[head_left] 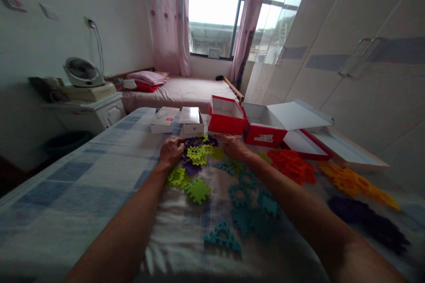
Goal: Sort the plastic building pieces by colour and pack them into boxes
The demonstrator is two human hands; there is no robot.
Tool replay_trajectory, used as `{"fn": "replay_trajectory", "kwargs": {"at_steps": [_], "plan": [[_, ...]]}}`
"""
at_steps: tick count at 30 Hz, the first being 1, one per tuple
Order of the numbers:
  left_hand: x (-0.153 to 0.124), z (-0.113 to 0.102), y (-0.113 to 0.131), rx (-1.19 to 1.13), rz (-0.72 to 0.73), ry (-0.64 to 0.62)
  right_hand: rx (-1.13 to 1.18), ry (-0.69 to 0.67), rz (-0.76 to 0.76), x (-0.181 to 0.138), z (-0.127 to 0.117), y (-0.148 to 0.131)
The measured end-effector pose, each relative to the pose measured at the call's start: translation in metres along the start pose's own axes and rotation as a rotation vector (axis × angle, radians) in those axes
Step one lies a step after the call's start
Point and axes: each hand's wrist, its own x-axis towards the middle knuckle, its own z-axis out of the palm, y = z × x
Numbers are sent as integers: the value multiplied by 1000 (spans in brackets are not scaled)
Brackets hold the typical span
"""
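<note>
My left hand (171, 150) is closed, its curled fingers at the left edge of a dark purple interlocking building piece (191, 142). My right hand (234, 147) reaches to the right side of the same pile, fingers stretched forward and apart from the left hand. Between the hands lie yellow-green interlocking pieces (196, 155), some with window cutouts, over more purple ones. A flat green toothed piece (198, 190) lies nearer me. Several teal pieces (239, 195) are spread below my right forearm, with an arched teal triangle (222, 238) closest to me.
Two small white boxes (161, 127) and two open red boxes (227, 124) stand behind the pile. Piles of red-orange pieces (292, 166), orange pieces (357, 180) and dark purple pieces (368, 221) lie right. A checked cloth (99, 185) covers the surface.
</note>
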Motion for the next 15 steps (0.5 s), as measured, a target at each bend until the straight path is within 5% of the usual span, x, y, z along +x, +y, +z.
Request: {"fn": "replay_trajectory", "kwargs": {"at_steps": [5, 10, 15], "plan": [[0, 1, 0, 8, -5, 11, -59, -87, -80, 40, 27, -2], [0, 0, 2, -6, -9, 5, -131, -68, -84, 31, 29, 16], [-1, -2, 4, -16, -18, -3, -154, -187, 6, 20, 19, 27]]}}
